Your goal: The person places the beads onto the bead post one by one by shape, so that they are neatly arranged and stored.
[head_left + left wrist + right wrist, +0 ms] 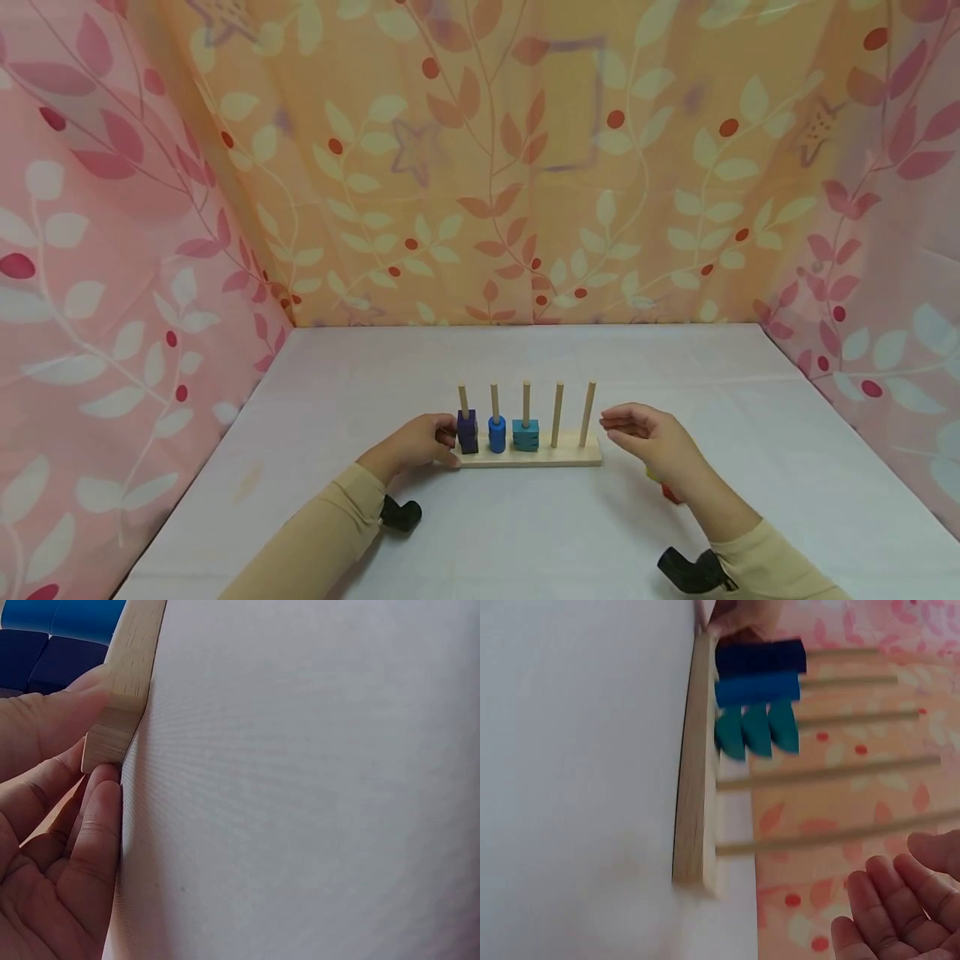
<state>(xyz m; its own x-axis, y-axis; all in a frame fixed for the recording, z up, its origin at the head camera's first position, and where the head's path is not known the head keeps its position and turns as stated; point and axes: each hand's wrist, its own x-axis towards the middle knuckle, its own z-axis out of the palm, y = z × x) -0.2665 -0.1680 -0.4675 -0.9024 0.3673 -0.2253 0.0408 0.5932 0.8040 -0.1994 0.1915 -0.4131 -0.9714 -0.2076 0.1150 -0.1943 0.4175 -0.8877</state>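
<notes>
A wooden peg board (540, 459) with several upright pegs stands on the table. Its leftmost peg carries dark purple blocks (467, 433), the second blue round blocks (497, 435), the third teal blocks (526, 436) with curved sides. Both pegs on the right are bare. My left hand (416, 442) pinches the left end of the base; in the left wrist view the thumb and fingers lie about the wooden end (124, 697). Just off the right end, my right hand (656, 437) hovers with relaxed fingers, holding nothing; its palm (911, 930) shows in the right wrist view.
Behind my right wrist, red (671, 493) and yellow (651, 474) pieces are mostly hidden. Black wrist devices (401, 515) sit at both sleeves. A white cloth covers the table (525, 533); flowered curtains (487, 167) enclose the back and sides.
</notes>
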